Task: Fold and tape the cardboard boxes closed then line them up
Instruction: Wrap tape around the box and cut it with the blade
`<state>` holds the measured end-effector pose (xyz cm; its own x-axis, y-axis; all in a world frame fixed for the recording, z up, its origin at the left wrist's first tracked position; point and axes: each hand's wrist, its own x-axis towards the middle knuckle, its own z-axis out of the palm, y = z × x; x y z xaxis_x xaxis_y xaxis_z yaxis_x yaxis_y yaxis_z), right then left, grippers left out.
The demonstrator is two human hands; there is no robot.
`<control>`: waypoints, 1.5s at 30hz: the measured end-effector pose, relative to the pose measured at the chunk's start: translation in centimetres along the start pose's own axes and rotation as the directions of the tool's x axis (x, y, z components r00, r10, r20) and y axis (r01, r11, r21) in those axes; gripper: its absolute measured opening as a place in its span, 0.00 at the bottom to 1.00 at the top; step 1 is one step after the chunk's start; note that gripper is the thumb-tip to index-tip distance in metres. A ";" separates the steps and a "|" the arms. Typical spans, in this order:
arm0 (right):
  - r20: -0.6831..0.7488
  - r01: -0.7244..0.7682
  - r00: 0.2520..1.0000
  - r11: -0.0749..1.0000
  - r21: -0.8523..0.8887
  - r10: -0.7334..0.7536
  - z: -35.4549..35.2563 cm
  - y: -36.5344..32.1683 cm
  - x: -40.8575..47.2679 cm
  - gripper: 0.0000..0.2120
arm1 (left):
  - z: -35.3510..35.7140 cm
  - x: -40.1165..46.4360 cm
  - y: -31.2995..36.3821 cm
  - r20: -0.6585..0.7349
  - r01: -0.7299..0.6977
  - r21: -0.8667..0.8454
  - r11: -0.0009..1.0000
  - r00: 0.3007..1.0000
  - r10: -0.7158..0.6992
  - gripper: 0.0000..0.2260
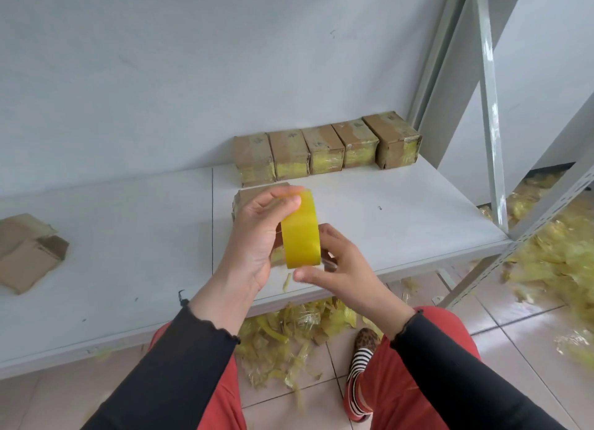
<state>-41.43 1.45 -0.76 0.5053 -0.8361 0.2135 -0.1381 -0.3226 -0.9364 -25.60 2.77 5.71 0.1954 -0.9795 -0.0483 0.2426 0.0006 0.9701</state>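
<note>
One roll of glossy yellow packing tape (300,232) is held on edge above the near part of the white shelf board (401,211), between both hands. Left hand (254,246) grips the roll from the left, fingers curled over its top rim, thumb hidden behind it. Right hand (337,262) meets the roll's lower right edge, thumb and fingers drawn narrow as if pinching or picking at the tape; whether a free end is actually caught cannot be told. Judgement: the roll is raised toward the eyes so that the tape's end can be found and peeled.

Directly behind the hands, mostly hidden, sits one small brown cardboard box (257,193), apparently the one in hand for sealing; its flaps cannot be seen. Farther back, against the pale wall, five taped brown cardboard boxes (324,146) stand touching in a row, yellow tape on their near faces, presumably the finished line.

Far left on the board lie flattened brown cardboard boxes (29,253), untaped, likely awaiting folding.

Below the shelf and at right, crumpled yellow tape scraps (546,262) litter the tiled floor. Grey metal rack uprights (488,108) rise at right.
</note>
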 end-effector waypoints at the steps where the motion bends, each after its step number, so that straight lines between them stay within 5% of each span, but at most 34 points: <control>1: 0.020 0.030 0.999 0.994 -0.102 -0.028 0.4 0.2 0.2 0.16 | -0.2 0.2 -0.1 -0.005 0.016 0.014 1.000 1.000 -0.016 0.05; 4: 0.034 0.122 0.992 0.919 -0.374 -0.118 0.6 0.7 0.5 0.11 | -1.4 1.1 0.1 0.017 0.109 0.122 0.986 0.994 -0.112 0.05; 7: 0.090 0.178 0.984 0.886 -0.429 -0.154 0.1 0.1 0.2 0.07 | -3.0 2.6 0.4 0.065 0.132 0.281 0.951 0.986 -0.156 0.16; 12: 0.126 0.082 0.991 0.940 -0.332 -0.042 0.2 -0.5 -0.8 0.31 | -3.7 4.3 -0.7 0.105 0.055 0.361 0.931 0.990 -0.099 0.09; 16: 0.124 -0.212 0.973 0.970 0.123 0.197 0.9 -1.2 -1.8 0.21 | -3.7 5.9 -2.0 0.065 -0.039 0.379 0.925 0.998 0.016 0.05; 20: 0.072 -0.352 0.935 0.886 0.301 0.347 0.8 -1.0 -2.4 0.21 | -3.9 9.7 -1.7 -0.009 -0.071 0.388 0.919 0.997 0.080 0.02; 29: 0.136 -0.484 0.872 0.791 0.373 0.470 0.2 -0.3 -1.3 0.15 | -4.9 18.3 -2.0 -0.135 -0.004 0.446 0.895 0.988 0.072 0.04; 34: 0.094 -0.495 0.864 0.800 0.337 0.495 1.2 0.5 -1.3 0.14 | -5.7 20.9 -3.0 -0.056 0.018 0.571 0.821 0.998 0.017 0.05; 38: -0.011 -0.482 0.869 0.852 0.205 0.494 2.2 0.9 -0.6 0.28 | -5.8 22.2 -3.9 -0.036 0.016 0.627 0.779 0.999 0.008 0.06; 45: -0.069 -0.488 0.832 0.787 0.378 0.550 2.8 1.7 0.4 0.14 | -6.7 23.3 -5.8 -0.043 0.029 0.642 0.766 0.999 -0.002 0.07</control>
<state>-39.07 1.77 -3.06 0.2858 -0.9040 -0.3180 -0.0336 0.3222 -0.9461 -16.12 -18.76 -2.67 0.2351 -0.9701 -0.0602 -0.4186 -0.1570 0.8945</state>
